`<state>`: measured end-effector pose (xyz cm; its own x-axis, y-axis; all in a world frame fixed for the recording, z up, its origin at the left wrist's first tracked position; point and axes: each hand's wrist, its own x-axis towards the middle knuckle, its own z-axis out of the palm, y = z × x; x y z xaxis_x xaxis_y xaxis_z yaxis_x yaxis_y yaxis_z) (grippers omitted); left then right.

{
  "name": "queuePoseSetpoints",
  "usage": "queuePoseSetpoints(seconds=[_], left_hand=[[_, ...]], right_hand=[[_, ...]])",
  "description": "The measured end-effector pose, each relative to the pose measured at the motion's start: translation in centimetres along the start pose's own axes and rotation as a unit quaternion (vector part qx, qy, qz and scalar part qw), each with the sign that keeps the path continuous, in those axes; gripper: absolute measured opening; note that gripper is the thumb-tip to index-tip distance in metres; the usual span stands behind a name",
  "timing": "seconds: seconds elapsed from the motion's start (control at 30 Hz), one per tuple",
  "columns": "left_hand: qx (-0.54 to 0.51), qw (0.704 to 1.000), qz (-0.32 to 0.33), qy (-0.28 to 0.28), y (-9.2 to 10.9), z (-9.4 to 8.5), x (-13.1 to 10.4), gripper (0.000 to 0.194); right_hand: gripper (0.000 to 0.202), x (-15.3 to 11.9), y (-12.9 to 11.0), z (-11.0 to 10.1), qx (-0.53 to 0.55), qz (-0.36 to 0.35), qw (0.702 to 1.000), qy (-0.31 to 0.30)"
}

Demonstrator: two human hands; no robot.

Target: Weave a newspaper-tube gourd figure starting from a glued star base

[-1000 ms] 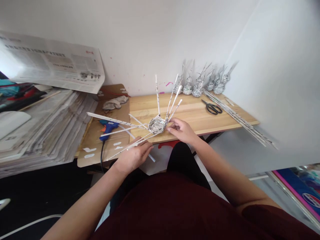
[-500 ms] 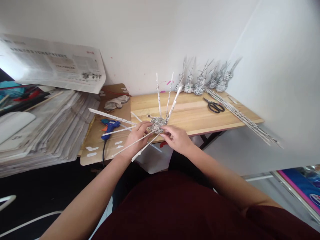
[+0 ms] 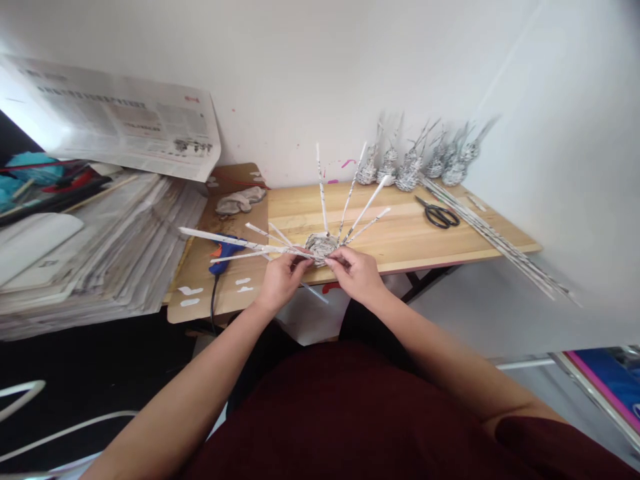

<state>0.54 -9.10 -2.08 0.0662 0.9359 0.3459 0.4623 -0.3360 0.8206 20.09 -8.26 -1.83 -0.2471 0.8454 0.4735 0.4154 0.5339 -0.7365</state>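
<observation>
So the wooden table (image 3: 400,237) has a big newspaper stack (image 3: 100,247) off to the left and a row of finished woven pieces (image 3: 420,163) along the wall, and the woven paper base (image 3: 321,245) sits near the front edge, looking only a few rounds in, with its long spokes (image 3: 350,200) all unwoven. Left hand (image 3: 280,280) and right hand (image 3: 356,275) both pinch paper tubes right at the base's near rim. Fingertips cover the actual weave spot, so which tube is being worked is hard to tell, and the far pieces are blurry.

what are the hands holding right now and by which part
Both hands grip the small woven paper piece with rolled paper sticks fanning out. The left hand pinches its near left edge; the right hand pinches its near right edge.
</observation>
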Motion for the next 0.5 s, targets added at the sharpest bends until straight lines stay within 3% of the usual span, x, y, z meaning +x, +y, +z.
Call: queuePoseSetpoints(seconds=[0.13,0.27,0.37,0.5], left_hand=[[-0.076,0.997,-0.017,0.011,-1.2,0.5,-0.2,0.022],[-0.087,0.996,-0.008,0.009,-1.0,0.7,-0.4,0.019],[0.005,0.998,0.062,0.007,-0.5,0.5,-0.7,0.016],[0.117,0.972,0.205,-0.001,-0.2,0.3,-1.7,0.024]], right_hand=[[0.016,0.0,0.1,0.4,0.036,0.035,0.999,0.003],[0.015,0.0,0.3,0.7,0.115,0.084,0.99,0.017],[0.017,0.0,0.2,0.6,0.112,0.104,0.988,0.014],[0.016,0.0,-0.1,-0.1,-0.025,0.027,0.999,0.001]])
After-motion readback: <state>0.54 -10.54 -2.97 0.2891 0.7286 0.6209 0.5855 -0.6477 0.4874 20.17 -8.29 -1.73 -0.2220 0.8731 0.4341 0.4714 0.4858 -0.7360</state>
